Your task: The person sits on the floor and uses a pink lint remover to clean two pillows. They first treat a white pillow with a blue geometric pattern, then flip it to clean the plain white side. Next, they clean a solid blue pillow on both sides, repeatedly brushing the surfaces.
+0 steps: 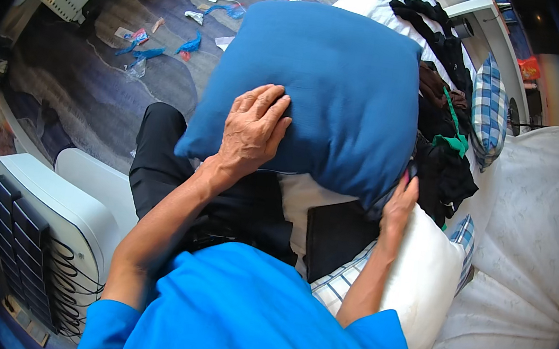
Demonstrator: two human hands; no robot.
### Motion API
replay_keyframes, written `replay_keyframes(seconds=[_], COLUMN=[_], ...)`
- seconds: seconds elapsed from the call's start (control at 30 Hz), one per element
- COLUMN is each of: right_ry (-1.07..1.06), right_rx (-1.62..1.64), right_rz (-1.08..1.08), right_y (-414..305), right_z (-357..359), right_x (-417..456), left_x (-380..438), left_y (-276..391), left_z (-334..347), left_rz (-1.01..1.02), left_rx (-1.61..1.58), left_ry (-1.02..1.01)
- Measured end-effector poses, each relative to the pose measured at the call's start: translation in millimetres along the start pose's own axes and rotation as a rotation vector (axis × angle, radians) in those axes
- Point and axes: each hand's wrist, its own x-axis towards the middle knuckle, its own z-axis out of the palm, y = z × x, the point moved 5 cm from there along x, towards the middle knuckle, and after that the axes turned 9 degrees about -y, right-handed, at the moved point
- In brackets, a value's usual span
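Note:
A large blue pillow (322, 85) lies across the lap and the bed's edge. My left hand (257, 122) rests flat on its near left part, palm down, fingers slightly apart. At the pillow's near right corner is my right hand (400, 202), its fingers drawn together around something small and partly hidden, with a bit of pink showing. Whether it also grips the pillow's fabric is unclear. A white pillow (421, 281) lies beside and under my right forearm. A black flat cloth or item (337, 239) shows between the blue pillow and my body.
Black clothes with a green strap (451, 143) lie on the bed to the right, near a blue-and-white plaid cushion (489, 114). Scraps of plastic and paper (190, 46) litter the patterned floor. A white device with black panels and cables (60, 210) stands at lower left.

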Motion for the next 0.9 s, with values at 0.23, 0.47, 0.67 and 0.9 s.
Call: replay_keyframes(seconds=[0.23, 0.47, 0.67, 0.9], right_ry=[-0.219, -0.053, 0.178, 0.179], right_rx=[0.186, 0.186, 0.089, 0.376], right_rz=[0.14, -0.005, -0.007, -0.027], right_y=[-83.2, -77.7, -39.2, -36.8], right_z=[51.3, 55.6, 41.7, 51.4], right_x=[-110.7, -96.0, -48.0, 21.0], left_x=[10.2, -0.8, -3.1, -1.0], left_y=[11.6, 27.2, 30.4, 29.1], left_z=[-5.1, 21.5, 30.4, 25.2], left_rz=[-0.02, 0.021, 0.021, -0.01], left_rx=[-0.022, -0.019, -0.01, -0.014], left_ry=[-0.006, -0.148, -0.159, -0.138])
